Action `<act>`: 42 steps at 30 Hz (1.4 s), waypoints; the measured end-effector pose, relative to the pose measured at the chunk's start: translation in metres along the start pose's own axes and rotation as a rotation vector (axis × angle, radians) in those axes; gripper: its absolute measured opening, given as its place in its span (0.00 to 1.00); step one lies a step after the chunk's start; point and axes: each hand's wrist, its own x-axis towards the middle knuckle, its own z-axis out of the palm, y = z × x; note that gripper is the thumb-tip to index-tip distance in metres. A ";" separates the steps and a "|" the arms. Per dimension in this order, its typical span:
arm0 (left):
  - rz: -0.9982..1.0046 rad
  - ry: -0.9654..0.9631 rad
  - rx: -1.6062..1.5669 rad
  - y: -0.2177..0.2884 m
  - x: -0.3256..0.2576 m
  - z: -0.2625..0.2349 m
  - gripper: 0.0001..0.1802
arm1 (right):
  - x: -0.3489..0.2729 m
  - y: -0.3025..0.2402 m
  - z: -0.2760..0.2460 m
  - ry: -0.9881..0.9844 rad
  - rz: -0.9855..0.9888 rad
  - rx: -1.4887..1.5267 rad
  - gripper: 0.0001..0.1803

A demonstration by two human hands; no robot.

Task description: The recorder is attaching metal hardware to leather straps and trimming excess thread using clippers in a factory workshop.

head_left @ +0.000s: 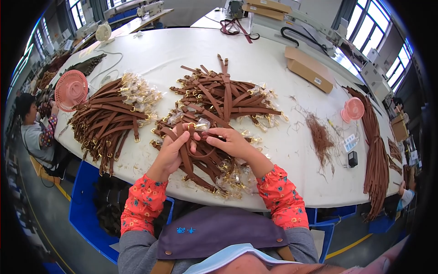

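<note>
Close to the table's near edge, my left hand (pixel 169 154) is closed around a brown strap (pixel 185 157) with a gold-coloured buckle at its upper end. My right hand (pixel 233 144) pinches a part of the strap just to the right, its fingertips close to those of the left. Between the hands the strap bends in a loop. Under and beyond them lies a heap of similar brown straps (pixel 223 93), with gold buckles, some in clear plastic wrapping. To the left is another strap pile (pixel 107 114), its wrapped buckle ends pointing right.
On the white table (pixel 283 173) stand a larger pink fan (pixel 71 90) and a smaller pink fan (pixel 352 109). Loose brown threads (pixel 320 141), an open cardboard box (pixel 310 71) and a long strap bundle (pixel 376 160) lie to the right. A co-worker (pixel 36 125) sits at left. Blue bins (pixel 86 205) stand below.
</note>
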 end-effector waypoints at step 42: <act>0.543 -0.344 1.359 0.045 0.042 0.009 0.15 | -0.016 0.032 -0.074 0.088 0.216 -0.260 0.21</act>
